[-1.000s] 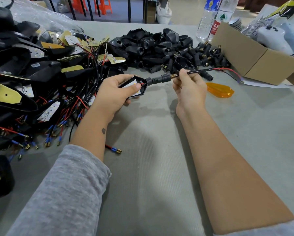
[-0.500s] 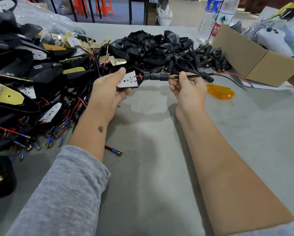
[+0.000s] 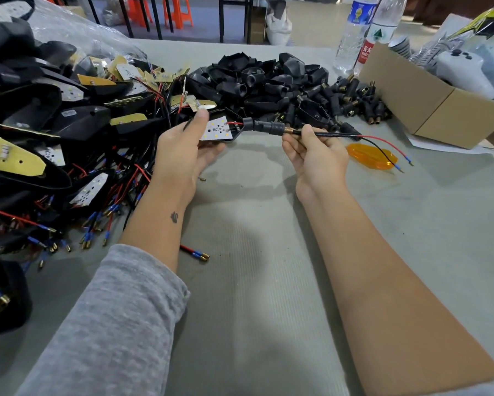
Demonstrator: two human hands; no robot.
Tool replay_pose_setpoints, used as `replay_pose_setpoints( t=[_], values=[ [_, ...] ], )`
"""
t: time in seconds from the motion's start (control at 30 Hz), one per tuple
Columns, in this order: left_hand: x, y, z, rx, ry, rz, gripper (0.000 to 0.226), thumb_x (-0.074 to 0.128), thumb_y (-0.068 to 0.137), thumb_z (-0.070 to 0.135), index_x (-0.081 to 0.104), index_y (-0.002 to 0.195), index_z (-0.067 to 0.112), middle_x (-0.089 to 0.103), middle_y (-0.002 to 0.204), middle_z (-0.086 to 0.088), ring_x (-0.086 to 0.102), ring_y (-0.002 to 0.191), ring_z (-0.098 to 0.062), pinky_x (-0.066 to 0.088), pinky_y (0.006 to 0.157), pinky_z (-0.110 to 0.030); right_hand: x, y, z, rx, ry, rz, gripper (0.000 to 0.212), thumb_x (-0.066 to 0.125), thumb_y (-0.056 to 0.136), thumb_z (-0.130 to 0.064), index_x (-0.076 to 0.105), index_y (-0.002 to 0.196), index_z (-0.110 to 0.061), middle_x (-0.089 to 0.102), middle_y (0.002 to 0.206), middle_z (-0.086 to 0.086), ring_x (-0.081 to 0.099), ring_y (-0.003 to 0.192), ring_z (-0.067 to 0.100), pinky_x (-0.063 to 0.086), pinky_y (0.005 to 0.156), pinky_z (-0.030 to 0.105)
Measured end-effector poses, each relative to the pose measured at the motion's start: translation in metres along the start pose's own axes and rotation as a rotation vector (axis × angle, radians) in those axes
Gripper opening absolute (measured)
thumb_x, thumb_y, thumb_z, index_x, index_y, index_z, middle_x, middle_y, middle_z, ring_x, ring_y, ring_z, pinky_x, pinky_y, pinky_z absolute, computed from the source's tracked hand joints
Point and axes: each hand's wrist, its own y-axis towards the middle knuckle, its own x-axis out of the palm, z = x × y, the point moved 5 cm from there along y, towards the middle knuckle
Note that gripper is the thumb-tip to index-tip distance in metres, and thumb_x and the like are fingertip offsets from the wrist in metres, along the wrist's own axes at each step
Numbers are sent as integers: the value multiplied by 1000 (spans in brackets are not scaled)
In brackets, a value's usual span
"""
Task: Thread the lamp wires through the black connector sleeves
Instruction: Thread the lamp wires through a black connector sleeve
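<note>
Since a second ago, the left hand point(image 3: 183, 150) has tipped the black lamp housing point(image 3: 234, 132) so its white LED board point(image 3: 217, 129) now faces up, thumb along the board's left edge rather than across its face. The red and black wire ends point(image 3: 383, 144), earlier lying toward the cardboard box point(image 3: 440, 110), now droop over the orange lens point(image 3: 368, 158).

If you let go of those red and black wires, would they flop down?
Probably. The red and black wires already droop past the right hand toward the table, so they look thin, light and floppy.
</note>
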Motion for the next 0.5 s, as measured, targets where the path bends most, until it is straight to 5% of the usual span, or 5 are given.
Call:
replay_pose_setpoints(
  t=[0.13, 0.5],
  values=[
    [2, -2, 0, 71, 72, -59, 14, 61, 92, 1, 68, 97, 13, 76, 84, 4, 72, 83, -9, 55, 70, -19, -1, 0, 0, 9, -7, 9, 6, 55, 98, -4, 54, 101, 1, 66, 78, 14, 69, 60, 14, 57, 60, 23],
    [-3, -2, 1, 52, 8, 33, 12, 61, 93, 3, 67, 91, 14, 73, 82, 2, 68, 74, -8, 55, 66, -20, 3, -4, -1, 118, -32, -24, 17, 50, 101, -14, 54, 91, -2, 70, 67, 15, 72, 62, 22, 59, 58, 27]
  ],
)
